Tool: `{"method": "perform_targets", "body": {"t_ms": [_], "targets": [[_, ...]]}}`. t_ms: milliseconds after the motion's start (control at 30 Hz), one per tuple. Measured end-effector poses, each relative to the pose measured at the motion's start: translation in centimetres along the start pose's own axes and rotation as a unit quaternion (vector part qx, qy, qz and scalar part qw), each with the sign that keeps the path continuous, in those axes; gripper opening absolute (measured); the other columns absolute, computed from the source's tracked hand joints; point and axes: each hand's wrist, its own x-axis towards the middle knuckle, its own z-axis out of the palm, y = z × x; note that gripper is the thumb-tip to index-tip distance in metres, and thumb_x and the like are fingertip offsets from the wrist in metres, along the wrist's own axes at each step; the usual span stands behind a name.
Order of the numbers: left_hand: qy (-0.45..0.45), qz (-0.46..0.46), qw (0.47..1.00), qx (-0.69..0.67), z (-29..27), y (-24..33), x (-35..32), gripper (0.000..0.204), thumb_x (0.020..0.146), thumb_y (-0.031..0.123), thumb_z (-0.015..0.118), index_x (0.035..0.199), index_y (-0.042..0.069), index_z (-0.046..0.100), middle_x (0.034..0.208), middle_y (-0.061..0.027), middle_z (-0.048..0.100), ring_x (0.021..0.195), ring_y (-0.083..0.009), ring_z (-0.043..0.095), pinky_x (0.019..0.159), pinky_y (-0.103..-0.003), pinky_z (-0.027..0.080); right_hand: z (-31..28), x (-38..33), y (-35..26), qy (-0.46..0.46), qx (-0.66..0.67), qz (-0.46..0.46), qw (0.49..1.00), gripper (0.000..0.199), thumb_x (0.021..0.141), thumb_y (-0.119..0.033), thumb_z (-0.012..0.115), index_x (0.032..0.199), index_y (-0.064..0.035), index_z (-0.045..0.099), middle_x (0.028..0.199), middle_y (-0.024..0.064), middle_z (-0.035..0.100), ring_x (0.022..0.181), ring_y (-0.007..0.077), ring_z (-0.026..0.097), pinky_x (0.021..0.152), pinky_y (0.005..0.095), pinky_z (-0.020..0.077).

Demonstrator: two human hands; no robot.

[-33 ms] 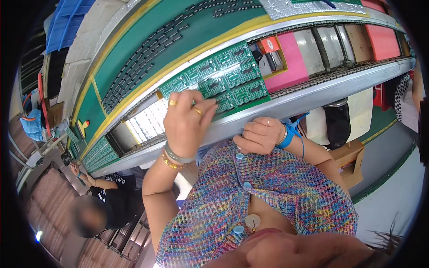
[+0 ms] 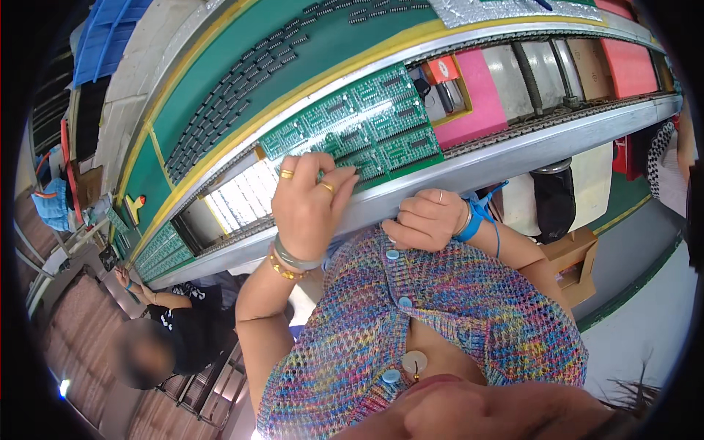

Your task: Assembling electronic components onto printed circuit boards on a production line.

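now the left hand (image 2: 304, 199) bends over the green circuit boards (image 2: 402, 119) at upper centre, whether its grip pinches anything unclear, probably mid-assembly, the next move likely needing careful alignment, while mid-frame the right hand (image 2: 427, 220) curls, contents hidden.

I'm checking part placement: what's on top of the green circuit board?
Black chips sit on the green circuit board. The left hand overlaps its near left part; whatever lies beneath that hand is covered.
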Motion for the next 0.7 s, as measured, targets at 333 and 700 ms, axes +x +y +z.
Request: {"method": "perform_targets", "body": {"t_ms": [333, 700], "targets": [[0.033, -0.012, 0.999, 0.032, 1.9, 0.9, -0.3, 0.020, 0.064, 0.007, 0.078, 0.082, 0.011, 0.071, 0.082, -0.0006, 0.056, 0.074, -0.0206, 0.051, 0.060, -0.032, 0.044, 0.3, 0.3, 0.1, 0.020, 0.000, 0.016, 1.000, 0.016, 0.076, -0.025, 0.066, 0.085, -0.0121, 0.064, 0.069, -0.0037, 0.051, 0.068, 0.0122, 0.056, 0.065, 0.0235, 0.0428], [0.041, 0.001, 0.999, 0.035, 2.3, 0.8, -0.1, 0.019, 0.064, 0.007, 0.078, 0.081, 0.011, 0.070, 0.081, -0.0003, 0.055, 0.073, -0.0200, 0.050, 0.060, -0.031, 0.044, 0.3, 0.1, -0.1, 0.028, -0.002, 0.021, 0.999, 0.014, 0.077, -0.024, 0.065, 0.086, -0.0128, 0.063, 0.070, -0.0043, 0.051, 0.069, 0.0114, 0.056, 0.064, 0.0225, 0.0427]]}}
